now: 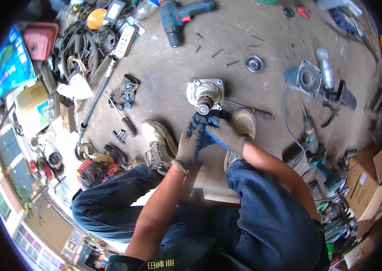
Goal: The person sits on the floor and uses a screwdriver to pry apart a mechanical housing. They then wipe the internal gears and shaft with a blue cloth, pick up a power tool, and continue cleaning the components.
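Note:
Both of my hands wear grey work gloves with blue palms and meet between my shoes. My left hand [188,145] and my right hand [228,135] have their fingers bent together; what lies between them is hidden by the dark blue glove fingers. Just beyond the fingertips stands a silver cast-metal gear housing [193,91] of a power tool. A reddish-brown shaft part [206,101] sticks out of it toward me, with a round bearing [203,109] at its end. To the right of the housing lies a screwdriver [261,114], close to my right shoe [244,124].
Beyond the housing are several loose screws [218,53], a round metal part [254,64] and a cordless drill [173,25]. A blue motor casing [302,77] stands at right. Another screwdriver [128,124] and a long metal bar [95,99] lie left. A cardboard box [366,183] sits lower right.

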The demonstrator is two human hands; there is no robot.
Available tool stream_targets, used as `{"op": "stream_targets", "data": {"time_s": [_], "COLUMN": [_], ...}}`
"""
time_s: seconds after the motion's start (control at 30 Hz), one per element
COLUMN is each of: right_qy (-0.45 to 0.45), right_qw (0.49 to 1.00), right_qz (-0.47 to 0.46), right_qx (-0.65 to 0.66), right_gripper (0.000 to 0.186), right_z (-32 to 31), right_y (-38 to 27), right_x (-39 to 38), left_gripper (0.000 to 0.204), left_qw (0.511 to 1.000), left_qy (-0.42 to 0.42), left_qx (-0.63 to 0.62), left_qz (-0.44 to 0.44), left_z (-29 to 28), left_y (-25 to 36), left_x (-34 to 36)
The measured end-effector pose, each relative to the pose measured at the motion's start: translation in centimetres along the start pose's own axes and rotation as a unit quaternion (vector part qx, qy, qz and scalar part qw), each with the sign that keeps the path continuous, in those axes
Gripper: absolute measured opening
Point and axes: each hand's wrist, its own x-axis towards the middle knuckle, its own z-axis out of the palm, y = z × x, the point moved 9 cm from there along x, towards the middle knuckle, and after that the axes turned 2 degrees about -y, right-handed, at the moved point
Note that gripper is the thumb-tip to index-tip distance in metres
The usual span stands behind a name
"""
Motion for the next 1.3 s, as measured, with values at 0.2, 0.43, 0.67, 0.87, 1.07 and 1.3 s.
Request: {"op": "stream_targets", "data": {"time_s": [0.2, 0.43, 0.67, 0.87, 1.07, 1.3], "right_qy": [0.08, 0.055, 0.044, 0.048, 0.05, 0.037], "right_qw": [0.959, 0.849, 0.861, 0.874, 0.875, 0.878], "right_qz": [-0.153, -0.23, -0.233, -0.218, -0.222, -0.214], "right_qx": [-0.227, -0.472, -0.449, -0.433, -0.428, -0.426], "right_gripper": [0.06, 0.078, 0.071, 0.071, 0.067, 0.071], "right_z": [-7.7, -3.9, -3.8, -3.5, -3.7, -3.8], "right_y": [-10.7, -15.0, -14.7, -14.4, -14.4, -13.9], "right_x": [-5.3, -0.3, 0.0, 0.6, 0.4, 0.9], "left_gripper": [0.041, 0.042, 0.035, 0.034, 0.017, 0.021], "left_qw": [0.946, 0.795, 0.86, 0.845, 0.867, 0.976], "left_qy": [-0.035, -0.168, 0.004, -0.128, -0.008, 0.135], "left_qx": [-0.313, -0.577, -0.494, -0.517, 0.422, -0.158], "left_qz": [-0.076, -0.081, -0.129, -0.042, 0.264, -0.06], "left_z": [5.3, 8.5, 6.5, 2.6, 0.6, 0.0], "left_y": [-3.6, -0.8, -1.6, 0.3, 7.8, 7.2], "left_x": [2.7, 4.5, 4.5, 5.7, 4.3, 4.7]}}
